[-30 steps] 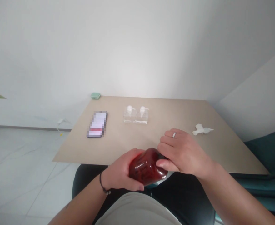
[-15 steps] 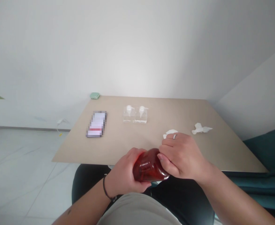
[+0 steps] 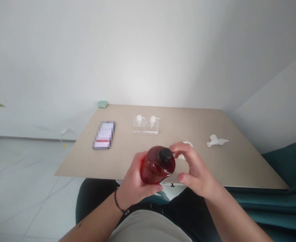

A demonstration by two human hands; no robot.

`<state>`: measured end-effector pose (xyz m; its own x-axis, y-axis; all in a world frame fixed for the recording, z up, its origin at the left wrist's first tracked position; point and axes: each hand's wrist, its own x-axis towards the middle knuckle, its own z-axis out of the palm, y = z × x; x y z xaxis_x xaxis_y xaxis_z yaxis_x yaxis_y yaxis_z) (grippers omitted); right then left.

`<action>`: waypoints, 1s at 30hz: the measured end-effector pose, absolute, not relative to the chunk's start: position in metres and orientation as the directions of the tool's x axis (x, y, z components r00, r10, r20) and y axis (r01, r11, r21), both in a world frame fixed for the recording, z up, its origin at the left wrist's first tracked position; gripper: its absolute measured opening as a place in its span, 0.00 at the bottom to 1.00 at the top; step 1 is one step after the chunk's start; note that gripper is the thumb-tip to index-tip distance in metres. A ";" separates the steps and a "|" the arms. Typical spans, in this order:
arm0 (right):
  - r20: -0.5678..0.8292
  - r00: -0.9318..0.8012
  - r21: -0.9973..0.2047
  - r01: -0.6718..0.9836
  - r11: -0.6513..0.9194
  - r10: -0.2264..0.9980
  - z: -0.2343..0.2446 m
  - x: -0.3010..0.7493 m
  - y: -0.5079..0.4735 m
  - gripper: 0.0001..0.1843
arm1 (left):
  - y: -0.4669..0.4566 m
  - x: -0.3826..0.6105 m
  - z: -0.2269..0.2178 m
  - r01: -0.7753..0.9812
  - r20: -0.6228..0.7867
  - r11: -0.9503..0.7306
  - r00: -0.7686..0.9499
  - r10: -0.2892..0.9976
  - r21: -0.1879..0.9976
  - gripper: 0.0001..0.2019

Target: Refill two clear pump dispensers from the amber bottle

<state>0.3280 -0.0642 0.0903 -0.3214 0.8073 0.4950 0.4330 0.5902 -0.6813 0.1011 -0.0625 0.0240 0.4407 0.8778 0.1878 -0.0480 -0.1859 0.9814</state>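
Note:
A dark red, see-through bottle (image 3: 151,169) tilts over the table's front edge, its black cap (image 3: 166,154) turned up and to the right. My left hand (image 3: 135,183) is wrapped around the bottle's body from the left. To the right, my right hand (image 3: 193,168) has its thumb and fingers apart, with nothing between them. Its index fingertip is close beside the cap; I cannot tell whether it touches. Behind that hand lies a white tissue (image 3: 187,144), partly hidden by the fingers.
On the tan table (image 3: 122,161) lies a phone (image 3: 104,135) with a blurred screen. Two clear pump dispensers (image 3: 146,126) with white heads stand mid-back. A crumpled tissue (image 3: 216,140) lies right, and a small green box (image 3: 102,104) sits at the back left corner.
My right hand has loosened from around the bottle's top and opened, uncovering the black cap. The bottle has tipped more upright and risen slightly in my left hand.

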 end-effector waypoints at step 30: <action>0.254 0.217 -0.937 0.296 0.185 0.942 0.006 0.359 0.094 0.55 | -0.040 0.083 -0.002 0.473 0.291 -0.521 0.477 0.830 0.711 0.07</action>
